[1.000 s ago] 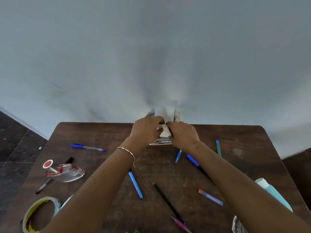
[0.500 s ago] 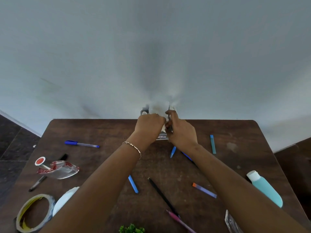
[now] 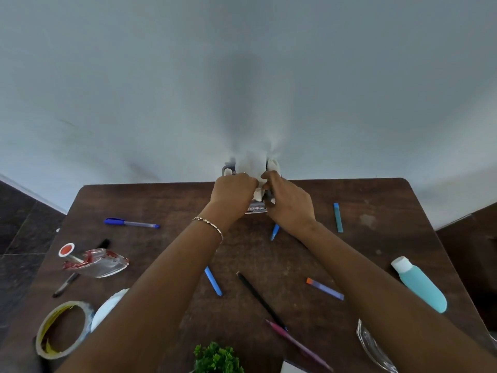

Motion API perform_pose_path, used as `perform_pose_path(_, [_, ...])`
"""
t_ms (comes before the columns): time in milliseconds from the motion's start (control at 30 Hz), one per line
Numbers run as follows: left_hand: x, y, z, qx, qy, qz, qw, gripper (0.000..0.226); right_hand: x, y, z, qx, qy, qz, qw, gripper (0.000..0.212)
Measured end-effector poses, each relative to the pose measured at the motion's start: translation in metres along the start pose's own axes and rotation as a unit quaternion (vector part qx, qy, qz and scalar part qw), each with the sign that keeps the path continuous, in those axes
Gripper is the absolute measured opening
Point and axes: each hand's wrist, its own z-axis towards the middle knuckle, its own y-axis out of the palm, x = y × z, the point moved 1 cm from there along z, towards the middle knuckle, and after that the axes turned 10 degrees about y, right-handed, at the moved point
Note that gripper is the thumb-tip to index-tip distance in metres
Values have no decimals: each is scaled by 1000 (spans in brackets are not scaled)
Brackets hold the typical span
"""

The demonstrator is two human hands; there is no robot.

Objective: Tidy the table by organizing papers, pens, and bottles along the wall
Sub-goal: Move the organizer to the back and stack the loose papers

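Both hands (image 3: 265, 196) together, fingers (image 3: 269, 175) curled.

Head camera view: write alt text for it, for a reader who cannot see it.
Both hands, left hand and right hand, press white crumpled paper into a small holder at the wall edge of a brown table. Pens, including a blue pen, lie scattered, with a teal bottle at right and a tape roll at left.

Plain pale grey-blue wall (image 3: 242, 76), dark wooden table (image 3: 166, 200) against it, dark tiled floor (image 3: 18, 219) at left
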Motion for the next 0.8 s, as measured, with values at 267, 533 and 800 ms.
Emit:
perform_pose_path(267, [5,-6,-57,163,-94,-203,961,40,13,-7,-42,19,21,76,997,43])
perform_pose_path(533, [16,33,-186,138,-188,-292,928,18,8,5,-123,-106,-11,121,987,40])
perform_pose_path(800, [7,52,-310,213,-372,-372,824,13,-40,32,-181,-237,-100,131,957,33])
